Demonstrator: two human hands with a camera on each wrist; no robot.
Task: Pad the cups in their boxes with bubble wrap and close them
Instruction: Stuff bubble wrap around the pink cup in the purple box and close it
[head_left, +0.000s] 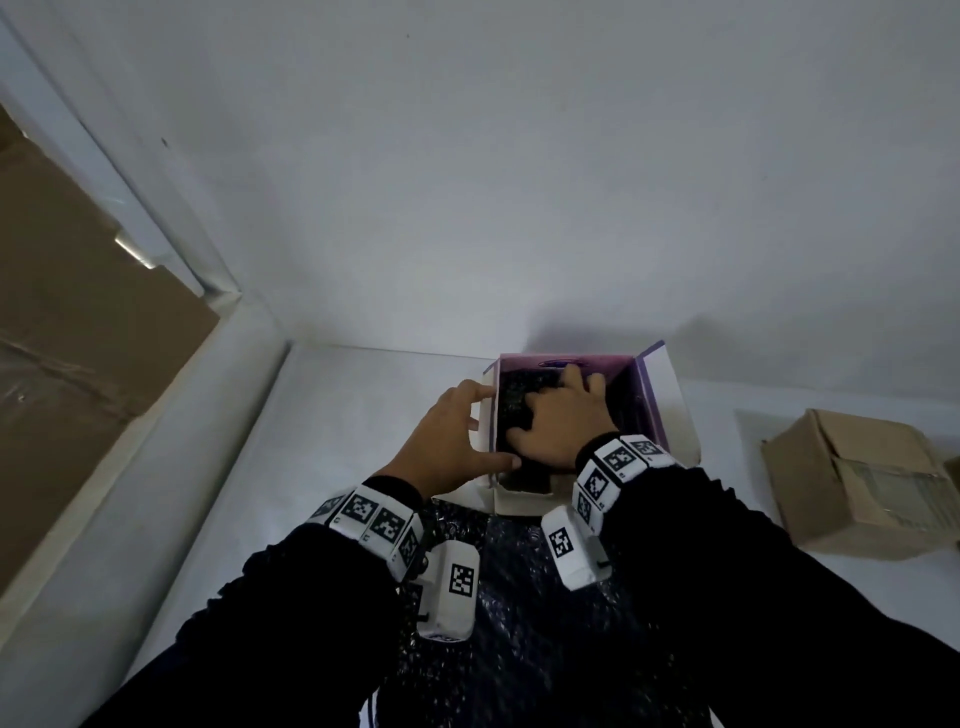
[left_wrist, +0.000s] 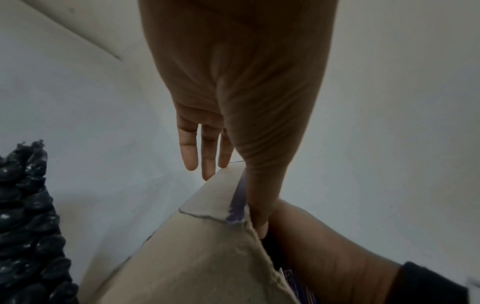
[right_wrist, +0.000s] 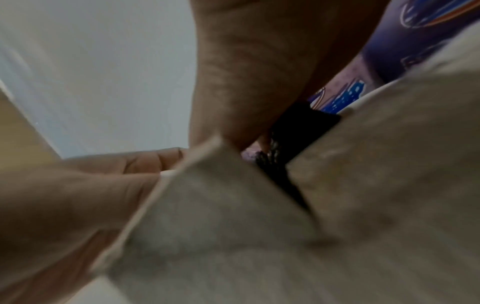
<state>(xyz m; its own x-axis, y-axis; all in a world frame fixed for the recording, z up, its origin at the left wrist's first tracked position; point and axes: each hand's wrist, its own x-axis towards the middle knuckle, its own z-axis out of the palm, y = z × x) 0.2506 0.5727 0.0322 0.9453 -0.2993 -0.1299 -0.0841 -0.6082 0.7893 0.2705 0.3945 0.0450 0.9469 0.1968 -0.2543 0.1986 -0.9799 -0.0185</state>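
Step in hand: padding. The right hand, fingers spread, presses black bubble wrap into the purple box on the white table. The left hand pinches the box's left wall. The cup is hidden. The box mouth faces up, and its long axis likely runs away from the person. Next: withdraw and fold the flaps.

No legible text on box

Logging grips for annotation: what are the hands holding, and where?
Left hand grips the purple box by its left wall, thumb inside. Right hand only presses black bubble wrap inside it.
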